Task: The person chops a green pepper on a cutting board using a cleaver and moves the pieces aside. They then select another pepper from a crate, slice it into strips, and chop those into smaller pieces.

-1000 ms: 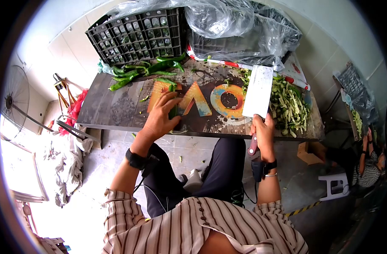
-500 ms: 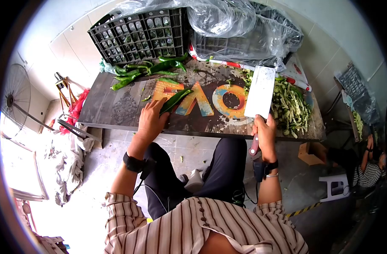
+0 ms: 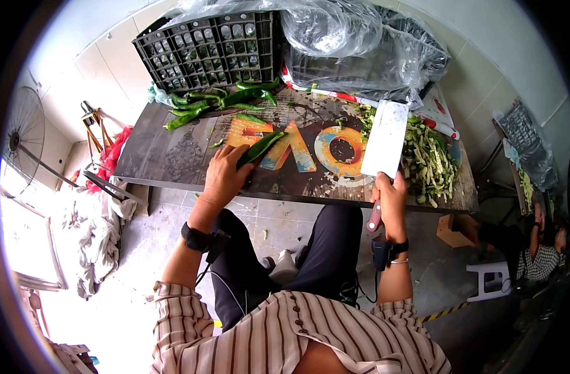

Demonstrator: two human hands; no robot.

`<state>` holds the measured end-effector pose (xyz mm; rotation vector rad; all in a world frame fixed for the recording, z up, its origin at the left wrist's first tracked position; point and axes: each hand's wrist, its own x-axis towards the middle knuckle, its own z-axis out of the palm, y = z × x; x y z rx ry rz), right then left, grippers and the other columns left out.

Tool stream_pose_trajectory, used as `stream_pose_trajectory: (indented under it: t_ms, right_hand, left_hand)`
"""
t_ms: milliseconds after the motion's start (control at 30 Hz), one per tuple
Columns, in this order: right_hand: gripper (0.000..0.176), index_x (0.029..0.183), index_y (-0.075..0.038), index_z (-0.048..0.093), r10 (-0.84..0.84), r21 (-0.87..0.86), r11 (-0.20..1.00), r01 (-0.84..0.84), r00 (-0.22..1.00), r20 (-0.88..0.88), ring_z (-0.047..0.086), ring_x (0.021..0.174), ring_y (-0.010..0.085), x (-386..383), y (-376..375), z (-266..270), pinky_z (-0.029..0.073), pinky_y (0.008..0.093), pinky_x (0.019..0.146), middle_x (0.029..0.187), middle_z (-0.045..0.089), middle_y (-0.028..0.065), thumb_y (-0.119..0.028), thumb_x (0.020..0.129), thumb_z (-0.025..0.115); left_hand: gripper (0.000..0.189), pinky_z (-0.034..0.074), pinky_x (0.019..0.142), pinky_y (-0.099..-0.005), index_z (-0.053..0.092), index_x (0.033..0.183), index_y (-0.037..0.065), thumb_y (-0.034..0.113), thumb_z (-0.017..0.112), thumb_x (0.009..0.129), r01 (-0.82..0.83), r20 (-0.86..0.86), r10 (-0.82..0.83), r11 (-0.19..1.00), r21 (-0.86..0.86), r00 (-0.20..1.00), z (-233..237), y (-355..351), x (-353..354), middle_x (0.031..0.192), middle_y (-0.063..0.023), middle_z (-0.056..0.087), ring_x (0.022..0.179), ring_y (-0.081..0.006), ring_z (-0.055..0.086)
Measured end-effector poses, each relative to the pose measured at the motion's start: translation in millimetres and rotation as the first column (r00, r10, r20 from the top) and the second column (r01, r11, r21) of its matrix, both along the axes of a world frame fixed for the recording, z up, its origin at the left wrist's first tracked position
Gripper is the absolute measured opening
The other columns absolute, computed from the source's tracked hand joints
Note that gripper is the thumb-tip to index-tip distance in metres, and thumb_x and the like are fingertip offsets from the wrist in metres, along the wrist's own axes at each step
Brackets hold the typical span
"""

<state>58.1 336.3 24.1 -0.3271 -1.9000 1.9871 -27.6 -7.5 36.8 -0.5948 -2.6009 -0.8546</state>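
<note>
My left hand [image 3: 227,174] is closed around the lower end of a long green pepper [image 3: 260,149] near the table's front edge. The pepper points away to the upper right over the printed letters. In my right hand [image 3: 390,194] is the brown handle of a cleaver [image 3: 385,138], its broad pale blade pointing away from me. Just right of the blade lies a heap of cut green pepper strips [image 3: 431,165]. Several whole green peppers [image 3: 226,100] rest at the back left of the table.
Behind the peppers stands a black plastic crate [image 3: 207,53], beside another crate wrapped in clear plastic [image 3: 360,56]. The dark wooden table [image 3: 166,146] ends just before my knees. A white stool [image 3: 488,280] and another person [image 3: 537,258] are at the right.
The whole view has shifted slightly. Both hands keep their holds on the pepper and the cleaver, with hardly any movement over the table.
</note>
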Motion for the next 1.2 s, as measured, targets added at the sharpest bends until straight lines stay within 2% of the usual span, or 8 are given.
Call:
stream_pose_trajectory:
  t_ms: [100, 300, 433, 733, 800, 933, 1000, 1200]
  right_hand:
    - [0.009, 0.095, -0.002, 0.05, -0.009, 0.022, 1.0, 0.008, 1.0, 0.017, 0.042, 0.049, 0.0065, -0.1, 1.6, -2.7, 0.041, 0.0252, 0.047, 0.069, 0.048, -0.0012, -0.01, 0.092, 0.053]
    - [0.009, 0.095, -0.003, 0.05, -0.009, 0.045, 0.999, 0.008, 1.0, 0.022, 0.042, 0.049, 0.0066, 0.2, 2.1, -2.4, 0.041, 0.0254, 0.046, 0.069, 0.048, -0.001, -0.009, 0.091, 0.055]
    - [0.009, 0.095, -0.003, 0.05, -0.009, 0.048, 0.999, 0.008, 1.0, 0.01, 0.042, 0.049, 0.0067, 1.0, 1.2, -0.8, 0.041, 0.0254, 0.045, 0.069, 0.048, -0.0008, -0.009, 0.091, 0.055]
    - [0.01, 0.096, -0.002, 0.051, 0.019, 0.076, 0.997, -0.02, 1.0, 0.016, 0.043, 0.049, 0.0067, 0.6, 4.0, -4.2, 0.042, 0.0259, 0.046, 0.068, 0.048, -0.0011, -0.01, 0.091, 0.053]
    - [0.01, 0.09, 0.002, 0.053, -0.029, 0.047, 0.998, 0.031, 0.999, -0.037, 0.046, 0.043, 0.0083, -0.9, 3.3, -6.1, 0.042, 0.0263, 0.041, 0.062, 0.053, 0.0025, -0.007, 0.091, 0.055]
    - [0.01, 0.09, 0.002, 0.053, -0.026, 0.023, 0.999, 0.028, 0.999, -0.048, 0.046, 0.043, 0.0084, -0.8, 3.0, -6.0, 0.042, 0.0265, 0.041, 0.064, 0.054, 0.0034, -0.007, 0.091, 0.055]
    - [0.009, 0.091, 0.002, 0.053, -0.005, 0.018, 1.0, 0.006, 0.999, -0.047, 0.046, 0.044, 0.0081, -1.8, 5.2, -9.0, 0.043, 0.0265, 0.041, 0.066, 0.054, 0.0037, -0.007, 0.091, 0.054]
    - [0.01, 0.095, 0.001, 0.053, -0.004, -0.001, 1.0, 0.004, 0.999, -0.031, 0.046, 0.045, 0.0078, -0.3, 1.7, -4.4, 0.042, 0.0254, 0.043, 0.064, 0.052, 0.002, -0.008, 0.092, 0.053]
  left_hand:
    - [0.041, 0.046, 0.087, -0.0431, 0.063, 0.112, 0.006, 0.013, 0.07, 0.072, 0.01, -0.019, -0.01, 1.0, -0.003, 1.0, 0.3, 1.1, -1.7, 0.106, -0.0156, 0.059, 0.102, -0.0366, 0.056]
    - [0.037, 0.047, 0.086, -0.0422, 0.066, 0.108, 0.01, 0.012, 0.07, 0.071, 0.01, 0.018, -0.011, 1.0, 0.012, 1.0, 2.6, 2.9, -4.0, 0.103, -0.013, 0.059, 0.103, -0.0345, 0.056]
    - [0.04, 0.046, 0.089, -0.0399, 0.066, 0.109, 0.006, 0.011, 0.071, 0.07, -0.016, 0.082, 0.017, 1.0, -0.009, 0.997, 7.2, 5.4, -2.8, 0.103, -0.0135, 0.06, 0.103, -0.034, 0.056]
    - [0.034, 0.049, 0.08, -0.0393, 0.068, 0.105, 0.011, 0.013, 0.067, 0.071, -0.078, 0.068, 0.08, 0.996, -0.041, 0.994, 12.0, 11.3, -2.4, 0.102, -0.0105, 0.061, 0.096, -0.0317, 0.061]
    - [0.035, 0.05, 0.08, -0.0394, 0.067, 0.108, 0.01, 0.015, 0.066, 0.072, -0.093, 0.112, 0.103, 0.991, -0.093, 0.988, 12.0, 11.8, -4.1, 0.103, -0.0106, 0.062, 0.095, -0.0321, 0.061]
    - [0.041, 0.049, 0.081, -0.0404, 0.064, 0.114, 0.009, 0.018, 0.066, 0.074, -0.086, 0.051, 0.089, 0.994, -0.073, 0.995, 5.4, 10.8, -5.6, 0.106, -0.0115, 0.062, 0.097, -0.0335, 0.06]
    - [0.046, 0.049, 0.083, -0.0413, 0.06, 0.12, 0.008, 0.02, 0.066, 0.076, -0.061, -0.105, 0.051, 0.994, -0.09, 0.993, 1.9, 9.5, -7.2, 0.109, -0.0123, 0.062, 0.099, -0.035, 0.06]
    - [0.04, 0.048, 0.087, -0.0413, 0.06, 0.117, 0.008, 0.024, 0.066, 0.081, -0.039, 0.005, 0.039, 0.999, -0.028, 0.999, 7.2, 16.4, -4.5, 0.114, -0.0111, 0.061, 0.107, -0.0329, 0.056]
